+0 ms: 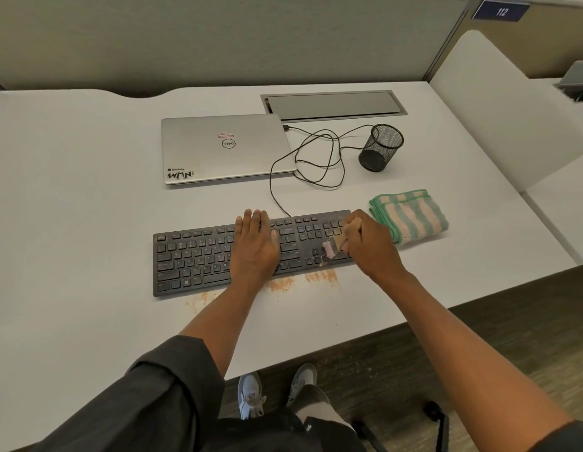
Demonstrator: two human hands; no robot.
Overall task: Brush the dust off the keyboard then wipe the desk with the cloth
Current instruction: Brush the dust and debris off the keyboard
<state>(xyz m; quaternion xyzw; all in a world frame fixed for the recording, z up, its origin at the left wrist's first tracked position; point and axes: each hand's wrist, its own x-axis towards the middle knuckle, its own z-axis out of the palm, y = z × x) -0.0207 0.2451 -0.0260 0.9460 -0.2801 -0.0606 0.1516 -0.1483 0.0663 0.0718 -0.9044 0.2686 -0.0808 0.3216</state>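
A black keyboard (192, 256) lies across the middle of the white desk (71, 190). My left hand (255, 246) rests flat on its centre, fingers straight. My right hand (370, 243) grips a small brush (331, 248) by its wooden handle; the pale bristles touch the keys near the keyboard's right end. Orange-brown dust (283, 283) lies on the desk along the keyboard's front edge. A folded green and beige striped cloth (411, 215) sits just right of the keyboard, beside my right hand.
A shut silver laptop (225, 148) lies behind the keyboard, with a looped black cable (319, 158) to its right. A black mesh pen cup (381, 146) stands at the back right. A grey cable hatch (332, 106) is set into the desk. White divider (499, 109) on the right.
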